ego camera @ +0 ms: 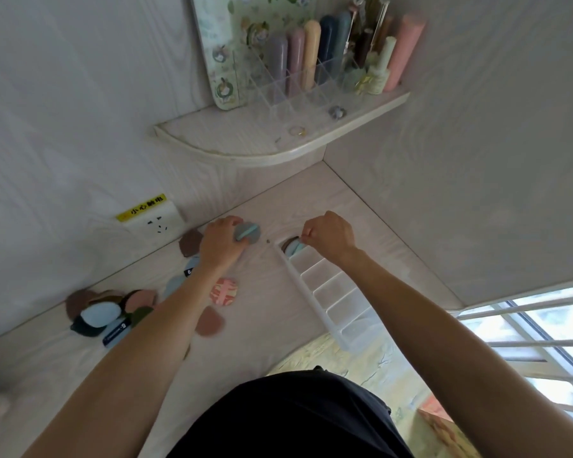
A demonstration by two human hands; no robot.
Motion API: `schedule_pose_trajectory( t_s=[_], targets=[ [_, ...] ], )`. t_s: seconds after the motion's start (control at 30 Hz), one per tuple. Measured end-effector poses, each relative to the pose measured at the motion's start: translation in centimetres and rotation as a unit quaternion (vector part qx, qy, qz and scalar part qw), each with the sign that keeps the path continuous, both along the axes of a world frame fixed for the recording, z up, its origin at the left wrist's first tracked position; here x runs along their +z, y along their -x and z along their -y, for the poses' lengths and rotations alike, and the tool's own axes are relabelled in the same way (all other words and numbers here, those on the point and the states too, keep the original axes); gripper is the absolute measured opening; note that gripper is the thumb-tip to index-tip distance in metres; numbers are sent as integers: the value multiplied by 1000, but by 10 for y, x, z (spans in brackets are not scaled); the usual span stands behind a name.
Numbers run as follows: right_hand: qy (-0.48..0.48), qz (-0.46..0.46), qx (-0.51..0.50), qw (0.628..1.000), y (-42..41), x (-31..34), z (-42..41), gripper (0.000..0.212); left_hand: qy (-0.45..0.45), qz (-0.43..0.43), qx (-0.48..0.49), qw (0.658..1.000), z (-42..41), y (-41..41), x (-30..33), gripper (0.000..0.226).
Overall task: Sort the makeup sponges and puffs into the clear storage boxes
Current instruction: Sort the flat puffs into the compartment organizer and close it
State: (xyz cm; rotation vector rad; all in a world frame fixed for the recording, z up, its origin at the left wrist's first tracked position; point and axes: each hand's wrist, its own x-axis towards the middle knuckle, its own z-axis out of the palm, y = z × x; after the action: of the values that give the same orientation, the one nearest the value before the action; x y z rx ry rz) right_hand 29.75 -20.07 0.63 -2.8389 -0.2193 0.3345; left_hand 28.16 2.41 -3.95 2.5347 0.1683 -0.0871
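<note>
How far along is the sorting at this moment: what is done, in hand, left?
Early. Done: only the far compartment of the clear divided box holds puffs, where the right hand is. The compartments nearer the person look empty. In hand: the left hand holds a grey puff with a blue strap. Left: the pink patterned puff, brown pieces and the pile at the desk's left.

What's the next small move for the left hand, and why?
Probably carry the grey puff with the blue strap across to the clear divided box. The left hand already grips it just left of the box, the right hand is busy at the far compartment where puffs already sit, and the nearer compartments look empty.
</note>
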Motion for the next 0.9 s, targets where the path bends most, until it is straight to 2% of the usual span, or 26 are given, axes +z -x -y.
schedule_pose_trajectory(
  t_s=[0.1,0.23,0.37,0.5,0.6,0.77,0.9],
  targets=[
    [-3,11,1,1000,0,-1,0,13,-56,-51,-22,997,5,-12,-8,53],
    [-10,12,-18,1000,-1,-5,0,18,-82,-62,-24,994,8,-18,-10,46],
    [-17,15,-20,1000,-2,-8,2,21,-8,2,-15,1000,6,-13,-2,24],
    [-41,11,-32,999,-2,-11,1,21,118,96,-16,988,17,8,26,15],
    [-37,24,-34,998,-4,-11,2,28,190,95,-44,976,32,23,41,13],
    [-1,83,-37,996,-7,-14,6,55,142,60,-65,986,54,24,41,16],
    [11,59,-42,997,-12,-16,9,61,82,30,-80,993,62,21,41,15]
  ],
)
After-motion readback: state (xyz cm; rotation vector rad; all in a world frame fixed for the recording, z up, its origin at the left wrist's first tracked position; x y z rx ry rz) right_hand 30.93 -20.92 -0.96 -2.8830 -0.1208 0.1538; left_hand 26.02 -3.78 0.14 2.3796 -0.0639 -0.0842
